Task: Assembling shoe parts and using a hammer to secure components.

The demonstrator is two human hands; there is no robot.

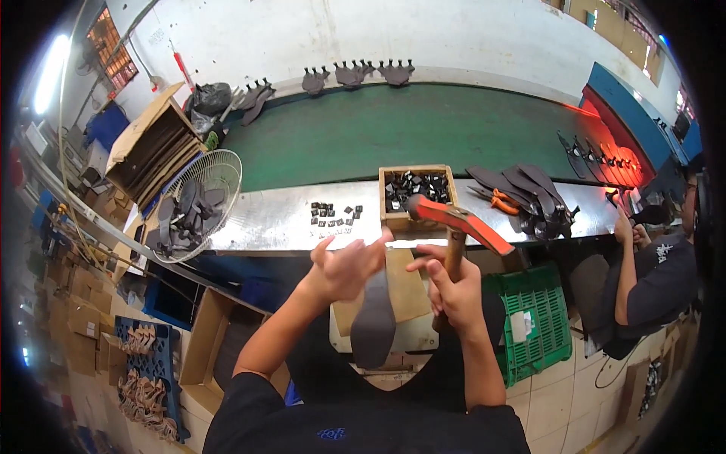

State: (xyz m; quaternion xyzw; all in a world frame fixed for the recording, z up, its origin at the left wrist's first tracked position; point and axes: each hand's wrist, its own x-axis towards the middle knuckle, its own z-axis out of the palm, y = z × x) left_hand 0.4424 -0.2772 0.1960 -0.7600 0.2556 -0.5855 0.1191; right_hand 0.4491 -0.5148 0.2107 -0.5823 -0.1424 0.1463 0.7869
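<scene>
At the worktop [265, 221], hammer [456, 253] up beside a sole [373, 321]

The right hand [461, 293] is wrapped round the hammer's handle; the left hand [344, 266] is half curled by the sole's far end, and whether it pinches anything I cannot tell. The sole lies lengthwise before the person, partly over a tan board [412, 295]. With the left hand so close, a blow off line could catch its fingers. If the sole is unsupported or unheld, it could skid and take the stroke crooked. A wide swing might clip the box [414, 169] of black parts, whose near corner the hammer covers in this view.

Small black pieces [323, 213] lie left of the box, easily swept aside by a sleeve or wrist. Pliers [503, 202] and a heap of soles [541, 193] crowd its right. A green crate [563, 321] stands between the person and a co-worker [658, 272].
</scene>
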